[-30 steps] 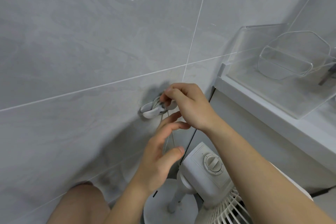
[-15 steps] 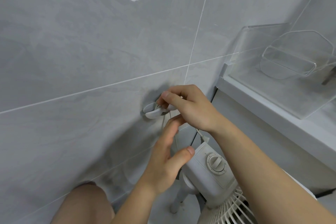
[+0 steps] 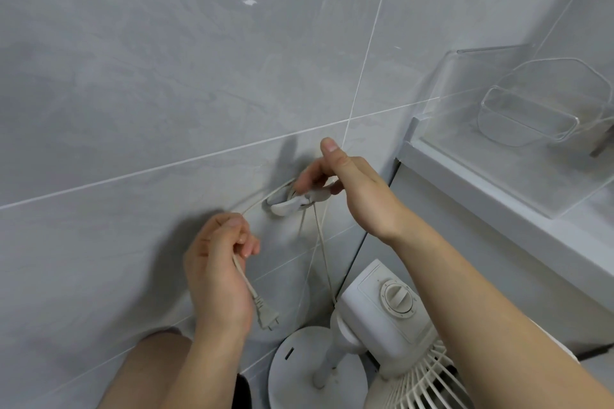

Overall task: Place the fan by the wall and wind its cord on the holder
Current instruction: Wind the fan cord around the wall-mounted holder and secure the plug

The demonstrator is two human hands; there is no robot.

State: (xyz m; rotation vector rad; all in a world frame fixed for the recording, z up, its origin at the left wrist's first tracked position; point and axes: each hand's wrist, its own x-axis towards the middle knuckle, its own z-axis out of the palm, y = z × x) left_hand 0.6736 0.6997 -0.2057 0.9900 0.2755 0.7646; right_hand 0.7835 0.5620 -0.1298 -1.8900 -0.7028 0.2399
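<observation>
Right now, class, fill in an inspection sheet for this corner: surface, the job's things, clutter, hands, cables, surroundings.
Surface: grey tiled wall with white grout lines.
Job's things: white fan stands by the wall, round base down; white holder fixed to the wall with cord turns on it.
Clutter: nothing seen.
Hands: left hand grips the cord near its end; right hand holds the cord at the holder.
Cables: cord runs from the fan up to the holder, then across to the left hand; plug hangs free below it.
Surroundings: white ledge at right carrying a clear container.
</observation>
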